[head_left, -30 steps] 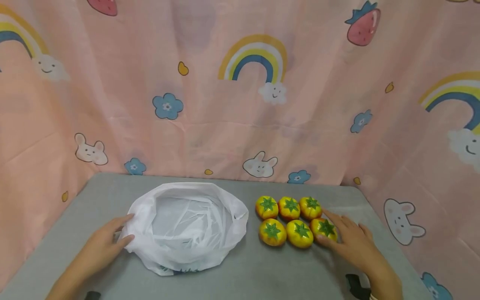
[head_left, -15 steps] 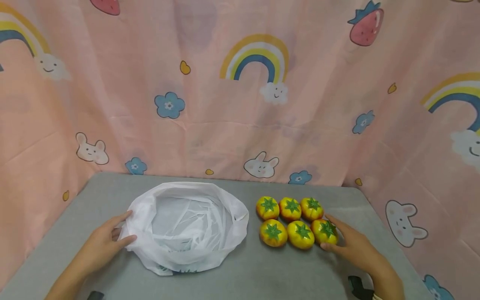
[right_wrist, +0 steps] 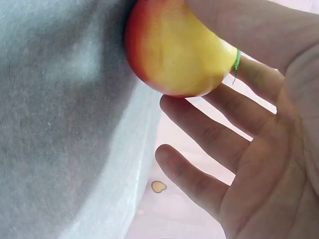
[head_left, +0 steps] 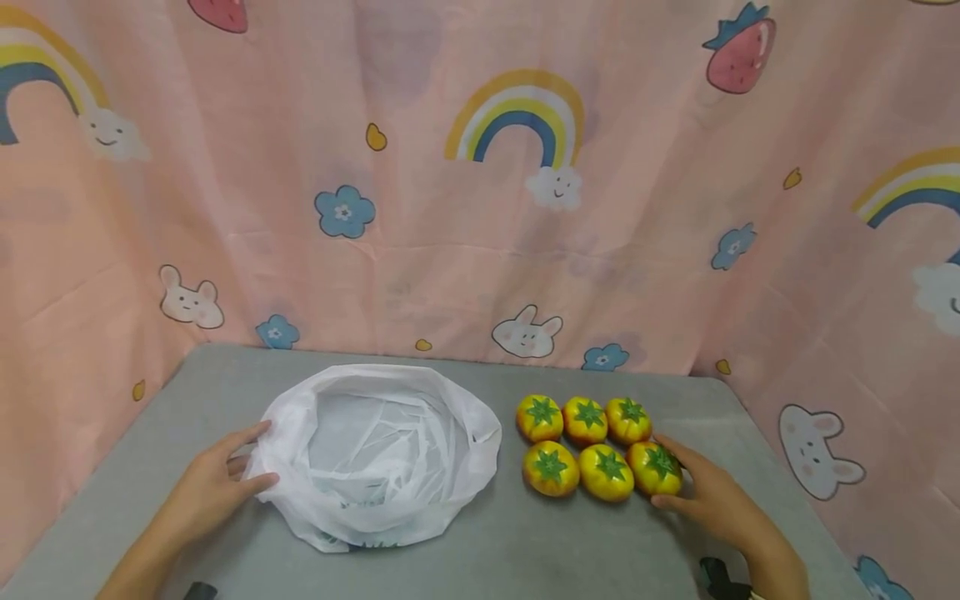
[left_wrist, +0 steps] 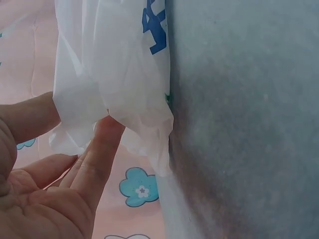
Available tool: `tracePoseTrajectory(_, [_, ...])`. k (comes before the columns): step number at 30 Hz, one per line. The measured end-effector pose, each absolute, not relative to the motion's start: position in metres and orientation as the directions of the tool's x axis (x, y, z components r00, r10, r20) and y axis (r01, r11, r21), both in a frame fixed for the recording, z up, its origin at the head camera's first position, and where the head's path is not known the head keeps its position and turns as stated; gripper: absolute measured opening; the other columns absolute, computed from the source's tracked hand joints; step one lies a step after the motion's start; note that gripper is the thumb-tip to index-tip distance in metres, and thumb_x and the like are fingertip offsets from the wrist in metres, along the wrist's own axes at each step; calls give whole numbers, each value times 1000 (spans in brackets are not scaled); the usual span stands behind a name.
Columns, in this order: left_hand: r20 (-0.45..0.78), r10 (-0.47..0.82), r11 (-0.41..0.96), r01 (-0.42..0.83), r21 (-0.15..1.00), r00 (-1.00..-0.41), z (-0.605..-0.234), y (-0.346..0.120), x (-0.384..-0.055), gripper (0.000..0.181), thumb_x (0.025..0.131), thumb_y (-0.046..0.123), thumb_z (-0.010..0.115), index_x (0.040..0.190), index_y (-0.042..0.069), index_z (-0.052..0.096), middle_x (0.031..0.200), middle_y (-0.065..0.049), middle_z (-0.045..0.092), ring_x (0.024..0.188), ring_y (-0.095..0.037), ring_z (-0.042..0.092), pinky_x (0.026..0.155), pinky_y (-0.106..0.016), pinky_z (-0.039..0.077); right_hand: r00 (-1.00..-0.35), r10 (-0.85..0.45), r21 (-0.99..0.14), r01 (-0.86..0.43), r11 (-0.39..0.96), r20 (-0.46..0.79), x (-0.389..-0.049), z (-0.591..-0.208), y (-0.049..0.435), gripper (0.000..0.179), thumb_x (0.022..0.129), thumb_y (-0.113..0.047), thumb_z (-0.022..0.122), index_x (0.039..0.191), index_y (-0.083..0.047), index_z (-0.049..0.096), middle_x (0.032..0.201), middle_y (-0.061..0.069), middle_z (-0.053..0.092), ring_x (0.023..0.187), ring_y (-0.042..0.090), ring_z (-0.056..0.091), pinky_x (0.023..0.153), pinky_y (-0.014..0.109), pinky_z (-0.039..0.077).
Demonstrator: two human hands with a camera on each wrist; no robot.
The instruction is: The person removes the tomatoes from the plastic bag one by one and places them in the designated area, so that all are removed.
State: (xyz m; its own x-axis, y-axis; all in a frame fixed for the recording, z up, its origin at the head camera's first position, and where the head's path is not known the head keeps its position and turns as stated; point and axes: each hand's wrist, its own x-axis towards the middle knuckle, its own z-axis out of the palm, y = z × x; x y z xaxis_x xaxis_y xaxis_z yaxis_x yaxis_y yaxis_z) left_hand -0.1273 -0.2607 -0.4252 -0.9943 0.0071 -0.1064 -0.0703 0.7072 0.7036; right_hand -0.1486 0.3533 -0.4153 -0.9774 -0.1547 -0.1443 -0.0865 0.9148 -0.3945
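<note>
While the white plastic bag (head_left: 375,525) sits on the grey table (head_left: 562,542), left of six yellow fruits (head_left: 603,472) in two rows of three, head view has left hand (head_left: 206,492) at the bag's left side, right hand (head_left: 716,504) around the right side of the near row's right-hand fruit (head_left: 655,468). Pink patterned cloth (head_left: 420,283) behind. Left wrist view: fingers straight, touching thin plastic, blue print (left_wrist: 156,30) above. Right wrist view: fingers spread, mostly extended, thumb overlapping that fruit; contact pressure unclear.
</note>
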Motion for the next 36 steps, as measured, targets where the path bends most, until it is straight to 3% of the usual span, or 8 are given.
tracePoseTrajectory(6, [-157, -17, 702, -123, 701, -987, -425, -260, -128, 90, 83, 32, 80, 154, 4, 33, 154, -33, 33, 128, -49, 53, 91, -47, 55, -980, -152, -386, -93, 918, -127, -150, -417, 353, 89, 82, -38, 79, 150, 2, 37, 148, 33, 42, 131, 56, 42, 102, 69, 36])
tracePoseTrajectory(17, [-169, -11, 693, -130, 709, -986, -423, -262, -130, 89, 83, 34, 80, 154, 5, 34, 153, -35, 32, 128, -50, 52, 91, -46, 55, -987, -96, -330, -48, 943, -130, -152, -409, 353, 91, 85, -47, 75, 149, 5, 37, 144, 37, 42, 126, 58, 45, 97, 70, 38])
tracePoseTrajectory(29, [-161, -2, 700, -116, 705, -987, -425, -261, -130, 85, 84, 28, 81, 152, 3, 37, 150, -35, 35, 126, -50, 54, 90, -43, 56, -990, -128, -335, -103, 937, -54, -147, -394, 344, 91, 87, -53, 70, 150, 4, 35, 139, 37, 47, 115, 50, 56, 88, 65, 47])
tracePoseTrajectory(36, [-168, -26, 703, -138, 698, -985, -425, -261, -130, 87, 83, 31, 81, 153, 4, 37, 150, -35, 35, 126, -50, 54, 91, -46, 55, -987, -162, -358, -144, 922, -20, -156, -382, 327, 92, 88, -55, 68, 150, 4, 35, 141, 35, 48, 115, 48, 57, 89, 63, 48])
